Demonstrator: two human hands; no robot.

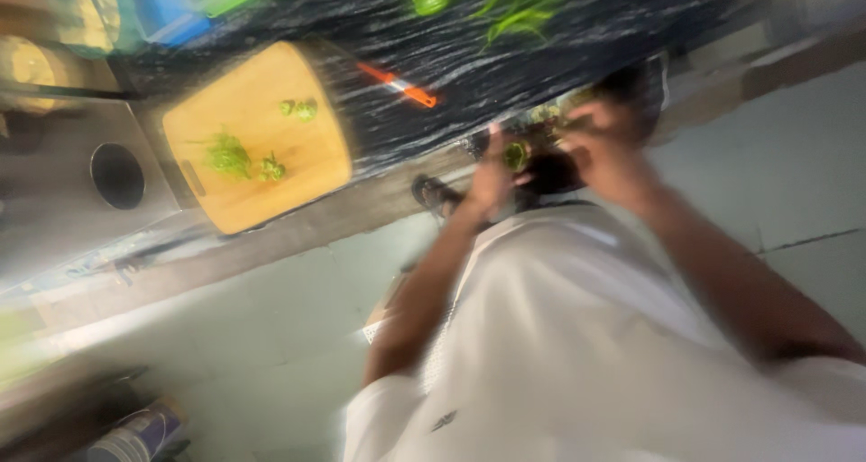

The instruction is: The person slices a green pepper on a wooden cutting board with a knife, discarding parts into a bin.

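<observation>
A small green vegetable piece (516, 154) is seen between the fingers (502, 146) of the left hand (492, 180), which are curled about it; the picture is heavily blurred, so the exact grip cannot be made out, though the piece appears pinched at the fingertips. The right hand (606, 146) is raised just beside the left, its fingers bent toward the same spot, and whether anything is held in it cannot be told through the blur. Both hands are held close together in front of the body, above a dark bowl-like shape (552, 169) whose form is too smeared to be named with certainty. Both bare forearms run back to a white garment (577, 336) that fills the lower middle of the view. Behind the hands a dark, speckled desk (469, 38) is stretched slantwise across the frame. A pale wooden cutting board (262, 169) is laid on it, well apart from the hands, with a few green cut pieces (230, 155) scattered on its surface. An orange-handled tool (397, 85) is lying on the desk just beside the board. More green vegetables (505, 2) are seen at the far edge, and blue and green containers (194, 2) are stood near the board's far corner. A steel sink (108, 173) with a round drain adjoins the board.
</observation>
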